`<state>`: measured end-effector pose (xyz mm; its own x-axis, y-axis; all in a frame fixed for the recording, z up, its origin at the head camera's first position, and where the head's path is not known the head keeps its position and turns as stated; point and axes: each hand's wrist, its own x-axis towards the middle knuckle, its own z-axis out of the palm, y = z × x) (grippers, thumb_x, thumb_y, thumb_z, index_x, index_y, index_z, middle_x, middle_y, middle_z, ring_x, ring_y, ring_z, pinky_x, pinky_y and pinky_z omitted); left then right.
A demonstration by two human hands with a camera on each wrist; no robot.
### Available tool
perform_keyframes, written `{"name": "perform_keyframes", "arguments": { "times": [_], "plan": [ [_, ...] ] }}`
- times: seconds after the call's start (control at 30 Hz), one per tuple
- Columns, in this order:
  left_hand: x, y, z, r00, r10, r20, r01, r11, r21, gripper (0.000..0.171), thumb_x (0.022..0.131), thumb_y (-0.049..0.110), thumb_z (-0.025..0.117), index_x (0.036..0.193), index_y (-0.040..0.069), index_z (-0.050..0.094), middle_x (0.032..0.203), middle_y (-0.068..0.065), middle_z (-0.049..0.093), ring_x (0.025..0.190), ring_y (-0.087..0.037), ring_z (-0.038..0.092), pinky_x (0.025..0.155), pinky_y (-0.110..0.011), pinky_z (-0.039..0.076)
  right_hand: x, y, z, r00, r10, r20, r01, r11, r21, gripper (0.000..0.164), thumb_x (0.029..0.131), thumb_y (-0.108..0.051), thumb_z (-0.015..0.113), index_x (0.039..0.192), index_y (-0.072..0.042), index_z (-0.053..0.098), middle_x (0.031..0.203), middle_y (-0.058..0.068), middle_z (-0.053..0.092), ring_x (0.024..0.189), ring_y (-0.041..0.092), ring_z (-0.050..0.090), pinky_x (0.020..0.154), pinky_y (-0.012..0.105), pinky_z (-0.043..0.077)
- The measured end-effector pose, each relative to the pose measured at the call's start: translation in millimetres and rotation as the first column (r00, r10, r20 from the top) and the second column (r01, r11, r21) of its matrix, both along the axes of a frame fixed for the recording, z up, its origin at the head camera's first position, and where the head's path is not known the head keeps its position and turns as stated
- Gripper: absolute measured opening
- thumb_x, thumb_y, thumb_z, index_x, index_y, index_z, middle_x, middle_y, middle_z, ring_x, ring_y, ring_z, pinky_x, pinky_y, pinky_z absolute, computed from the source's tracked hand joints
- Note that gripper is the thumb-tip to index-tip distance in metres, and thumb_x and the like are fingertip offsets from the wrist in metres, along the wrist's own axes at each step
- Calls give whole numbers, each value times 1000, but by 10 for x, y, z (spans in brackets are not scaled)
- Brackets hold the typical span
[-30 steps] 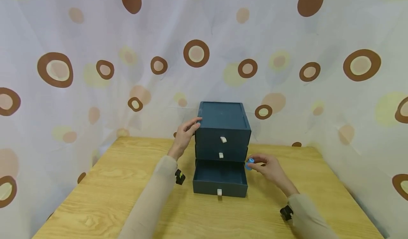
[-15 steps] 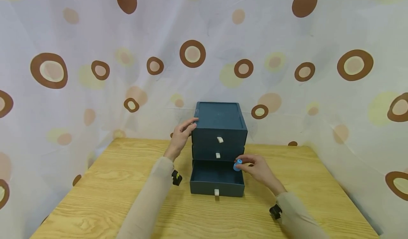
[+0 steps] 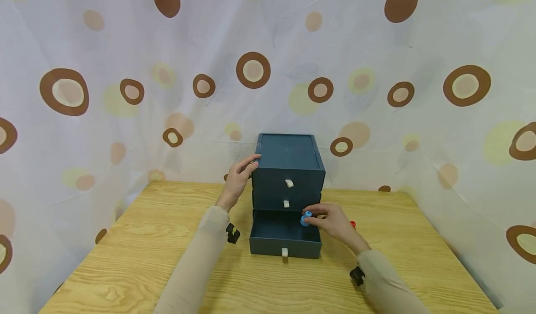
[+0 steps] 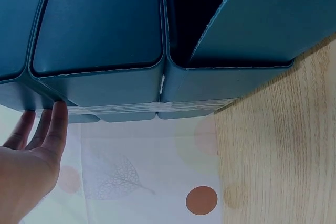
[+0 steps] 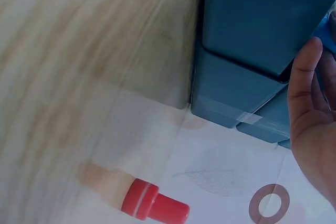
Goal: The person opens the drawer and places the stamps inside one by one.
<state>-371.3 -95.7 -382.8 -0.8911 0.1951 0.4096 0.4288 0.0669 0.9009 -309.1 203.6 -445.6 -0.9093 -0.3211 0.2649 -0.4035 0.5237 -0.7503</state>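
A dark blue drawer cabinet (image 3: 289, 152) stands at the back of the table, its bottom drawer (image 3: 285, 248) pulled out. My left hand (image 3: 237, 179) rests against the cabinet's upper left side, and in the left wrist view its fingers (image 4: 55, 132) lie extended on the wall. Between thumb and fingers, my right hand (image 3: 332, 220) pinches a small blue stepped cylinder (image 3: 306, 218) with a wide base and a narrower, hollow-topped neck. It hangs over the right part of the open drawer. Only a sliver of the blue piece (image 5: 325, 32) shows in the right wrist view.
A red stepped cylinder (image 5: 152, 203) of similar shape stands on the table right of the cabinet, partly behind the right hand in the head view. Above the open drawer are two closed drawers with white pull tabs (image 3: 289, 183). A patterned curtain (image 3: 268, 109) hangs behind.
My right hand has moved left with the blue cylinder, from beside the cabinet to over the open drawer. The red cylinder has come into sight. The left hand stays on the cabinet.
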Motion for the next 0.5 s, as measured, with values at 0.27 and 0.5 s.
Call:
{"name": "perform_keyframes", "arguments": {
  "times": [0.27, 0.5],
  "plan": [
    [18, 9, 14, 1000, -17, 13, 17, 1000, 18, 41, 103, 32, 51, 142, 19, 53, 155, -3, 39, 140, -28, 39, 110, -56, 35, -44, -66, 61, 998, 59, -15, -57, 995, 82, 30, 88, -29, 74, 113, -13, 74, 109, 5, 73, 86, 13, 65, 67, 22, 52],
    [28, 17, 14, 1000, -12, 8, 12, 1000, 20, 40, 103, 32, 51, 141, 20, 54, 155, -1, 40, 139, -26, 41, 107, -56, 38, -104, -133, 83, 987, 157, 17, -158, 977, 146, 32, 91, -26, 71, 117, -8, 72, 107, 3, 74, 99, 18, 69, 83, 28, 56]
  ]
}}
